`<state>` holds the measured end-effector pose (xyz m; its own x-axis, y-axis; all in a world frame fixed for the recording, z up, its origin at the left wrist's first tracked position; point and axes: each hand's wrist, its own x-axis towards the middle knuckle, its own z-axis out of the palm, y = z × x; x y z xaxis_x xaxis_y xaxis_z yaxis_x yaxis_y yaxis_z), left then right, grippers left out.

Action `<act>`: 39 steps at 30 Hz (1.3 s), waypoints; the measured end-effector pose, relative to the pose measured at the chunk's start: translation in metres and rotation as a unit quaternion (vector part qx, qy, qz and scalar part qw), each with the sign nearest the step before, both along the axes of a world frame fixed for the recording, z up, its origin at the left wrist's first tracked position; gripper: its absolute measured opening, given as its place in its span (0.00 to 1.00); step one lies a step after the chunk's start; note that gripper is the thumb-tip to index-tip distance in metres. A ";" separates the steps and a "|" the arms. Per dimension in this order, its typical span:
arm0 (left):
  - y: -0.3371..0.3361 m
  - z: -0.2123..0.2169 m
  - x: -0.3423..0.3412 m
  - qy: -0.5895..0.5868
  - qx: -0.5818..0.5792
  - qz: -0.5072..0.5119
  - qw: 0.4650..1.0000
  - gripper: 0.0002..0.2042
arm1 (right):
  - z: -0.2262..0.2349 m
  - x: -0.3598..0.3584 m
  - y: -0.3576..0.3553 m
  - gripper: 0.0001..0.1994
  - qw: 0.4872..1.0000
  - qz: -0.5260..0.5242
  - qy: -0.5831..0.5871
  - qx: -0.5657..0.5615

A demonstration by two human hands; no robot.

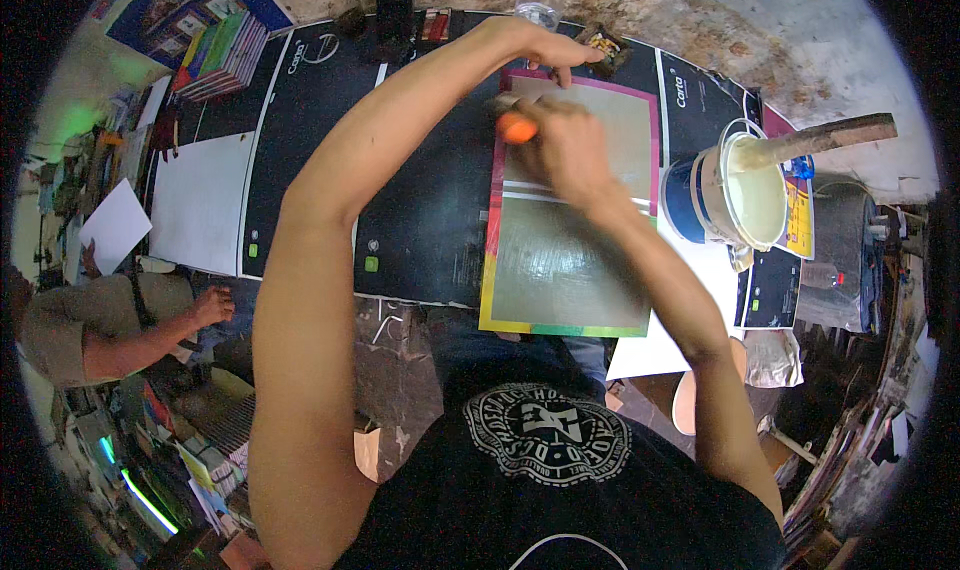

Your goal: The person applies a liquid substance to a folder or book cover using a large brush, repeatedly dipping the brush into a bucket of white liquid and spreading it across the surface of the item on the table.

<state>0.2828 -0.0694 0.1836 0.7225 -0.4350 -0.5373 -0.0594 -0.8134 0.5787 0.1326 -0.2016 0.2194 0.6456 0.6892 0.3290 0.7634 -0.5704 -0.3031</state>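
A grey board with a coloured border [570, 270] lies on a dark printed sheet [420, 200]; its near half shines wet. My right hand [565, 145] is shut on a brush with an orange handle [517, 126], pressed on the board's far half. My left hand [545, 48] rests with spread fingers on the board's far edge, pinning it down. A blue and white tub of pale paste [745, 192] stands right of the board, and a wooden stick [830, 135] leans out of it.
A stack of colourful books [222, 55] sits at the far left, with white sheets [195, 205] beside it. Another person [110, 325] sits at the left, one hand near the sheet's edge. Clutter and stacked paper fill the floor at the lower left and right.
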 end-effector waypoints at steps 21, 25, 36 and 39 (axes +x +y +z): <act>-0.046 0.032 -0.324 -0.272 0.182 0.032 0.944 0.36 | -0.035 -0.036 -0.050 0.15 0.912 -0.140 0.244 0.297; -0.052 0.027 -0.327 -0.285 0.182 0.062 0.939 0.35 | -0.045 -0.037 -0.071 0.20 0.938 -0.192 0.157 0.243; -0.058 0.026 -0.333 -0.301 0.199 0.079 0.929 0.32 | 0.011 -0.001 -0.217 0.14 0.964 -0.244 -0.005 0.101; -0.076 0.021 -0.328 -0.339 0.094 0.003 0.936 0.30 | 0.009 0.023 -0.198 0.11 0.978 -0.017 0.109 0.175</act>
